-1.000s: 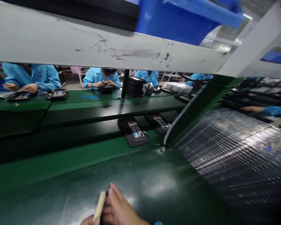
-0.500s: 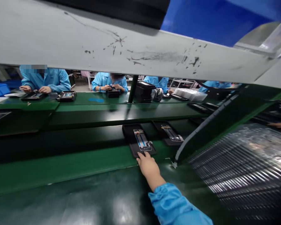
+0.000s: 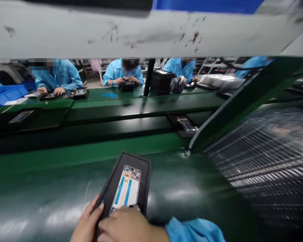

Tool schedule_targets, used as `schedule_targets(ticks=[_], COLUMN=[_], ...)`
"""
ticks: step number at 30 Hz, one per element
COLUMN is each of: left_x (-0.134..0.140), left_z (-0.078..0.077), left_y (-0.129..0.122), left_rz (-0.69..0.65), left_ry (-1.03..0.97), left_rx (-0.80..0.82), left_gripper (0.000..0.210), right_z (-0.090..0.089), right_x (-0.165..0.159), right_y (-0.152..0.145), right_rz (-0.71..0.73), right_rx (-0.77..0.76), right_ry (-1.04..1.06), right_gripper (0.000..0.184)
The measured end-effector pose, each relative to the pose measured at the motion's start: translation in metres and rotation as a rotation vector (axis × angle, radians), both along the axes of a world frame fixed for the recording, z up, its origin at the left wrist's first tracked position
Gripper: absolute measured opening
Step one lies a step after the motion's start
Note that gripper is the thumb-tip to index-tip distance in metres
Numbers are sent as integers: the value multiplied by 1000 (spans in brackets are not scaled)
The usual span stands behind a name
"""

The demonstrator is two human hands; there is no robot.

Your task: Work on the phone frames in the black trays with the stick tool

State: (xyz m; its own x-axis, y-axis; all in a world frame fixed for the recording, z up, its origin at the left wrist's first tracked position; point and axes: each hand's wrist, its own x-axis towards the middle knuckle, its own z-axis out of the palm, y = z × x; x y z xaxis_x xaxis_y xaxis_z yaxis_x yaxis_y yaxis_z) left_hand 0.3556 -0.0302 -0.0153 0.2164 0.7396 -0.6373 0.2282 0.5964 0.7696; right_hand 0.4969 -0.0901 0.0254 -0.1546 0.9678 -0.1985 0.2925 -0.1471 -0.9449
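A black tray (image 3: 144, 174) lies tilted over the near green bench, and in it rests an opened phone frame (image 3: 133, 188) with two blue strips and a gold-coloured part near its top. My left hand (image 3: 87, 222) grips the tray's left edge, thumb on top. Across the near end of the tray and the phone frame lies my right hand (image 3: 131, 223), its fingers curled and partly hidden; it covers the bottom of the frame. A second black tray (image 3: 175, 120) with another phone frame (image 3: 187, 125) sits farther off on the line.
A green slanted post (image 3: 224, 111) rises at the right, with a stack of clear plastic trays (image 3: 267, 161) beyond it. A scuffed white beam (image 3: 91, 37) crosses overhead. Across the line, several people in blue coats work at a green bench (image 3: 98, 97), with a blue bin (image 3: 7, 95) at left.
My right hand has brought the nearer black tray from the line onto the near bench. My left hand has come into view and taken hold of its left edge. The view has shifted.
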Motion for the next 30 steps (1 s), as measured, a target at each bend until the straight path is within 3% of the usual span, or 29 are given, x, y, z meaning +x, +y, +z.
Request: schedule_targets(ticks=[3,4,6,10,13,15,16,18,20,22,24,27,30], left_x=[-25,-31,-40,-49,-52,-52,-50,-42,-30,-21,-16,-18,-24], left_z=[21,24,26,26,31,32,29,21,10,2,-2,-5,-6], left_y=[7,13,27,28,-9,-44,-61,-91,-111,-119,-115,-96,-72], left_rz=[-112,-167,-220,-269,-327,-444,-567,-964,-1158,-1139,-1010,-839,-853], left_ry=[-37,51,348,662,693,616,533,278,136,200,394,669,820], left_rx=[-48,40,372,789,1021,1176,1221,1241,1260,1266,1264,1316,1374], left_gripper=[63,61,60,55,43,32,28,32,36,39,41,38,36], right_z=[7,6,1,-13,-10,-5,-3,-3,-6,-12,-16,-19,-17], right_x=[31,43,62,59,41,32,29,25,23,22,23,26,29], right_y=[-30,-35,-43,-51,-41,-24,-14,5,18,24,24,20,9], right_rz=[0,-78,-203,-162,-124,-43,12,104,121,90,63,26,-117], right_rx=[157,123,8,-18,86,133,133,108,104,132,159,175,195], right_ry=[-513,-639,-833,-990,-1026,-1008,-998,-995,-1010,-1014,-989,-902,-809], right_gripper=[30,33,36,35,33,38,46,62,63,50,38,36,36])
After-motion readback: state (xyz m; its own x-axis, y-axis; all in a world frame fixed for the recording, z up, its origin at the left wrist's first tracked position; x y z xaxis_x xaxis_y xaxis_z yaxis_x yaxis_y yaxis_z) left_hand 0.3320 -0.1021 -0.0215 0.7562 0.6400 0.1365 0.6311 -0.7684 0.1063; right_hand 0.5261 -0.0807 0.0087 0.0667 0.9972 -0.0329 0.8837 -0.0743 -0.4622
